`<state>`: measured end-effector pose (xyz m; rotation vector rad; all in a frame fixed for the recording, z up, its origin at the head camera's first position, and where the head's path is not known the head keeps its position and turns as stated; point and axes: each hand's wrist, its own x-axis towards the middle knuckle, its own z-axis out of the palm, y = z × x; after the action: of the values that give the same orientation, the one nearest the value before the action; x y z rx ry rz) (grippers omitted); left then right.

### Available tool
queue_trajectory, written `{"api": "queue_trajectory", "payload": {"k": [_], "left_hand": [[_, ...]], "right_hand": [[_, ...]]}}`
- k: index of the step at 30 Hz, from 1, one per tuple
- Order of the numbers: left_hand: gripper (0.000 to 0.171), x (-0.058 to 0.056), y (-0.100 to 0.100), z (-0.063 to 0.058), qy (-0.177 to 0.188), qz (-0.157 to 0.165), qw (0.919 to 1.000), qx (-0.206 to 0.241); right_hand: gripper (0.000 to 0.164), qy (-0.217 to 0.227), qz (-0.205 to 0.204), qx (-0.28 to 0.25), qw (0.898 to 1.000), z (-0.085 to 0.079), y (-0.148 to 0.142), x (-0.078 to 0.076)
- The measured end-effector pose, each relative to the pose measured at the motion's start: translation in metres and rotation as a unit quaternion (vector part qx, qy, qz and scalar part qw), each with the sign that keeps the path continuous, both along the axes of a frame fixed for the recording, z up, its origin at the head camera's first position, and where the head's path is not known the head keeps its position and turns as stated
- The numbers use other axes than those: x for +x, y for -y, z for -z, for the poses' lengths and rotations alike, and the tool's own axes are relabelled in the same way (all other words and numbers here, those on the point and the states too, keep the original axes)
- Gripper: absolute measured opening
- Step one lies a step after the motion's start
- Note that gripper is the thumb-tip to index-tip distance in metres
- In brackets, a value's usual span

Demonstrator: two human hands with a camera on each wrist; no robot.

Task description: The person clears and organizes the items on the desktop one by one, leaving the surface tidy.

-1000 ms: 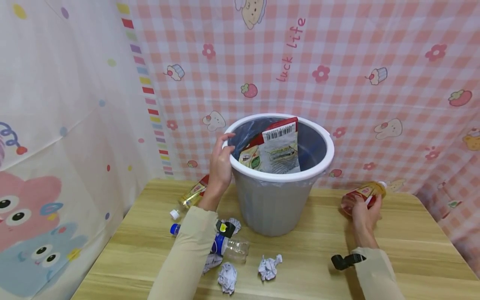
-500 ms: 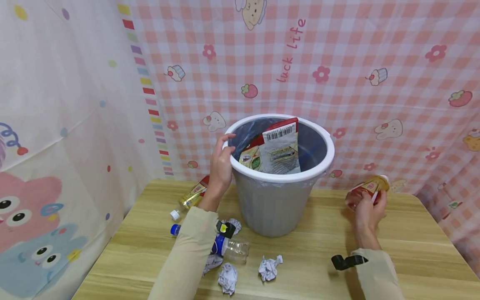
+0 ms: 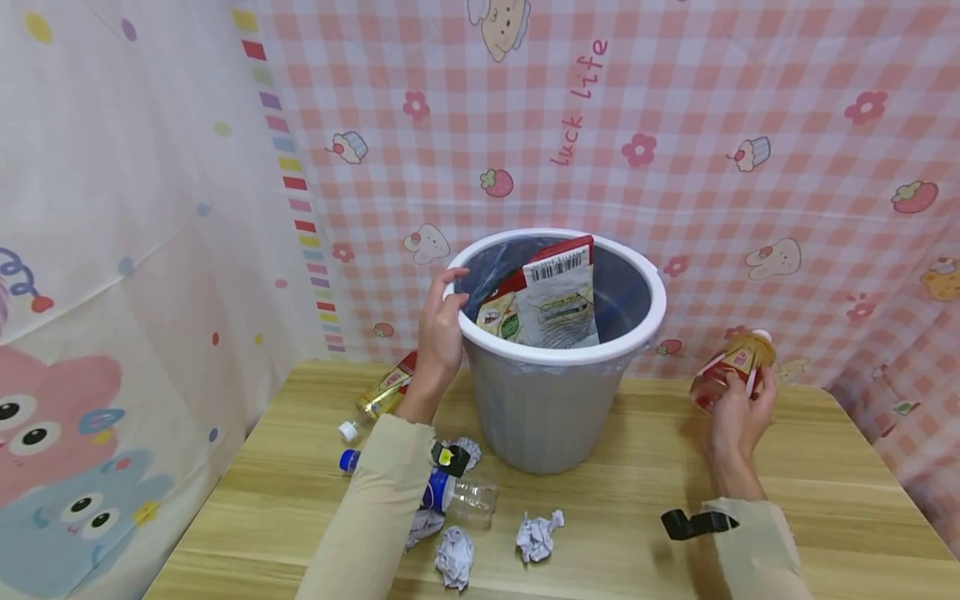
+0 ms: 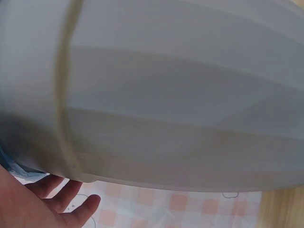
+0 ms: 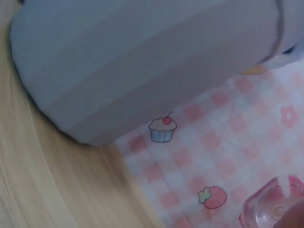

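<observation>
A grey bin (image 3: 547, 417) with a white rim and a plastic liner stands at the middle of the table. My left hand (image 3: 440, 329) grips its rim on the left side, fingertips over the inside edge. Inside the bin a red and white printed packet (image 3: 558, 296) with a barcode leans up to the rim. My right hand (image 3: 738, 421) holds a bottle (image 3: 738, 362) with a red label and yellowish neck, tilted above the table at the right. In the right wrist view only the clear base of the bottle (image 5: 273, 204) shows, at the lower right corner.
Left of the bin lie another red-labelled bottle (image 3: 386, 392) and a clear bottle (image 3: 471, 498) with a blue cap, partly behind my left sleeve. Several crumpled paper balls (image 3: 537, 536) lie in front. A checked cloth (image 3: 720, 208) hangs behind the wooden table (image 3: 622, 517).
My right hand has raised the bottle off the table and tipped its capped end higher. The left hand keeps its place on the bin's rim.
</observation>
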<state>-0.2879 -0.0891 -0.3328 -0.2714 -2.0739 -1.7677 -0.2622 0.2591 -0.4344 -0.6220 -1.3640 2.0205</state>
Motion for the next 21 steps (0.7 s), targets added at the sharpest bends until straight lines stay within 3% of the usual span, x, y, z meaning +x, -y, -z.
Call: {"api": "queue_trajectory", "payload": {"k": [10, 21], "left_hand": [[0.04, 0.0, 0.0, -0.001, -0.005, 0.001, 1.0, 0.001], [0.041, -0.001, 0.0, -0.001, -0.012, -0.002, 0.9999, -0.001]], "right_hand": [[0.056, -0.006, -0.011, -0.008, 1.0, -0.013, 0.006, 0.008], [0.053, -0.047, -0.023, -0.032, 0.998, -0.028, 0.014, 0.016]]}}
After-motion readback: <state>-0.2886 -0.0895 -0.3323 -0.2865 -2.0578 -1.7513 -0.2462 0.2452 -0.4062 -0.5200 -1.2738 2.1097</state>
